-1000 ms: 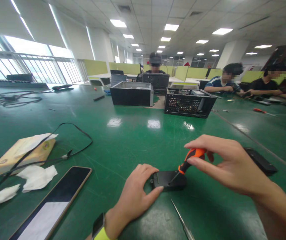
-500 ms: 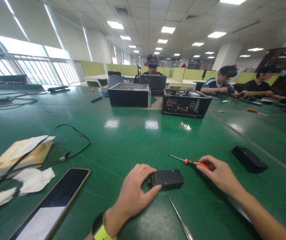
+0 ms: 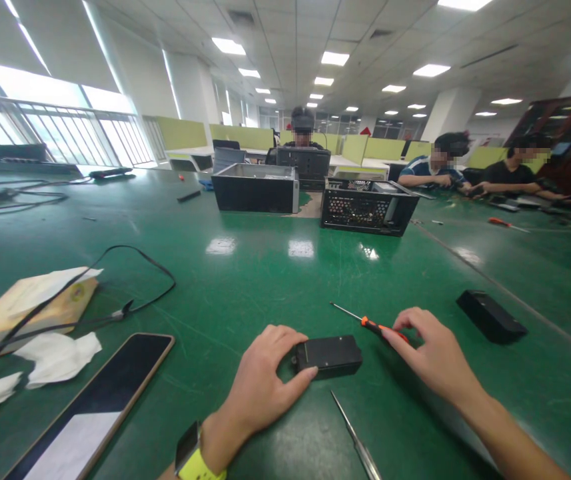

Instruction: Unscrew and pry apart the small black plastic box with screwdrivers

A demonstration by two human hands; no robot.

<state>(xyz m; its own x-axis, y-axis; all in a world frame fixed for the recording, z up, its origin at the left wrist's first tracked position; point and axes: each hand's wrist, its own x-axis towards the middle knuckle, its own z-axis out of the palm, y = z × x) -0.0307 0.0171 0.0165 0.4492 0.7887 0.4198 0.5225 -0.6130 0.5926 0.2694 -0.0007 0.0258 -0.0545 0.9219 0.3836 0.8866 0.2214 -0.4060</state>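
Note:
My left hand (image 3: 261, 385), with a watch at the wrist, grips the left end of a small black rectangular case (image 3: 334, 355) between thumb and fingers. The case rests on the green table with small screw spots on its top face. To its right, my right hand (image 3: 435, 350) pinches the orange and black handle of a screwdriver (image 3: 365, 321), whose thin shaft points left and away from me. A metal tool with a pointed tip (image 3: 358, 440) lies in front of the case. A second black case (image 3: 491, 317) sits beyond my right hand.
A phone (image 3: 100, 393), crumpled tissue (image 3: 62, 357), a paper packet (image 3: 30, 307) and a black cable (image 3: 165, 288) lie at left. Two open computer cases (image 3: 255, 192) stand at the far side. Several people sit around the table; another screwdriver (image 3: 508, 224) lies at far right.
The view has shifted slightly to the right. My right hand and the screwdriver have barely moved, and my left hand keeps its hold on the black case.

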